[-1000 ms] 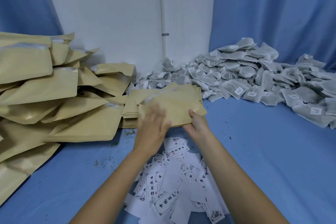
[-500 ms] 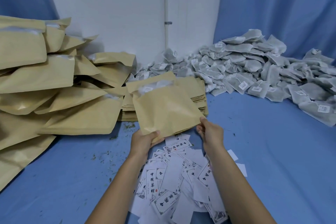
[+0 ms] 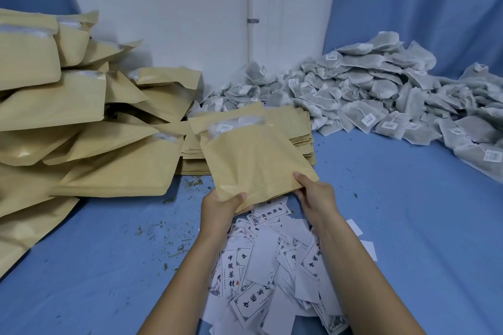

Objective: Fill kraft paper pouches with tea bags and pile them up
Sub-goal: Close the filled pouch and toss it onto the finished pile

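Observation:
I hold one kraft paper pouch [image 3: 250, 155] upright above the blue surface, its mouth at the top showing a pale lining. My left hand [image 3: 221, 205] grips its lower left corner and my right hand [image 3: 313, 193] pinches its lower right corner. Behind it lies a flat stack of empty pouches [image 3: 302, 139]. A big heap of grey tea bags [image 3: 381, 92] with small white tags spreads across the back right. On the left rises a pile of filled pouches [image 3: 76, 122].
Loose white printed labels [image 3: 272, 266] are scattered under my forearms. Tea crumbs [image 3: 166, 234] dot the blue cloth [image 3: 408, 226] near the filled pile. A white wall with a vertical pipe [image 3: 250, 8] stands behind, with blue curtains on both sides.
The pouch has come off the flat stack and been lifted upright toward me. My left hand moved from its top face down to the lower left corner.

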